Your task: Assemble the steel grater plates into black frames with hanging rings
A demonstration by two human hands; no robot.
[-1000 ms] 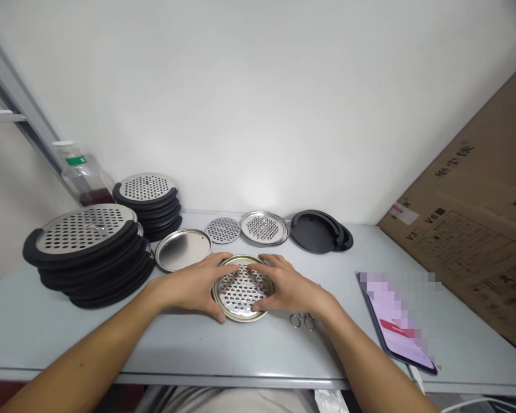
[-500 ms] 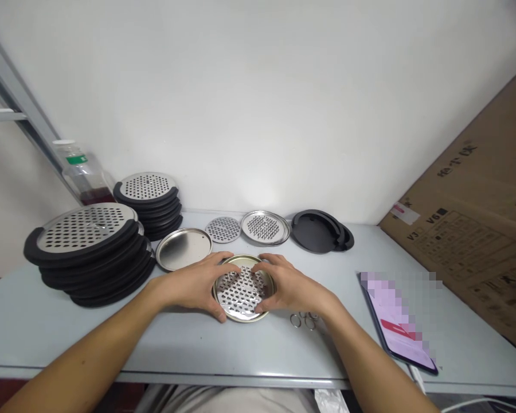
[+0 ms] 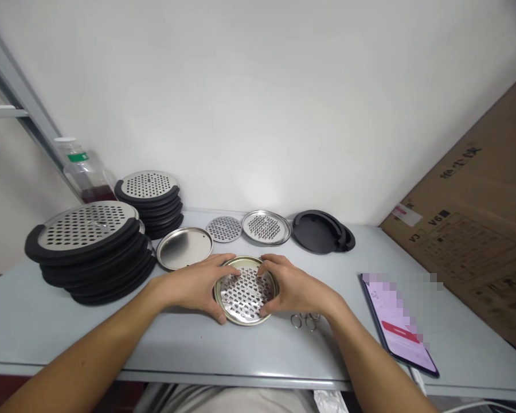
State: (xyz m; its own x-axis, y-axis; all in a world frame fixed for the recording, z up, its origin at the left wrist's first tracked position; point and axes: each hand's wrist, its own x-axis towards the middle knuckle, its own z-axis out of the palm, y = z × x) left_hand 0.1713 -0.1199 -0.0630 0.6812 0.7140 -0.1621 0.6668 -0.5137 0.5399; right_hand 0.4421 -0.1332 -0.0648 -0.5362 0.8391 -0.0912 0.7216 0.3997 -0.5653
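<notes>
In front of me a round metal grater plate (image 3: 246, 295) lies in a shallow, pale gold-rimmed round tray on the table. My left hand (image 3: 204, 284) curves round the left side of it, thumb at the near rim and fingertips over the plate. On the opposite side, my right hand (image 3: 290, 287) grips the rim, with fingers bent onto the plate. Several small metal rings (image 3: 303, 321) lie beside my right wrist, partly hidden by it. Behind my left hand rests an unfilled round metal tray (image 3: 184, 248).
Stacks of black-rimmed graters (image 3: 90, 252) stand at the left before a bottle (image 3: 88, 178) of dark liquid. A perforated disc (image 3: 224, 228), another grater plate (image 3: 264, 228) and black round holders (image 3: 316, 232) lie along the wall. A phone (image 3: 399, 327) and a cardboard box (image 3: 468, 229) are at right.
The grater plate and its tray have shifted slightly right and toward me, and the plate looks turned a little. Both hands keep their hold on it.
</notes>
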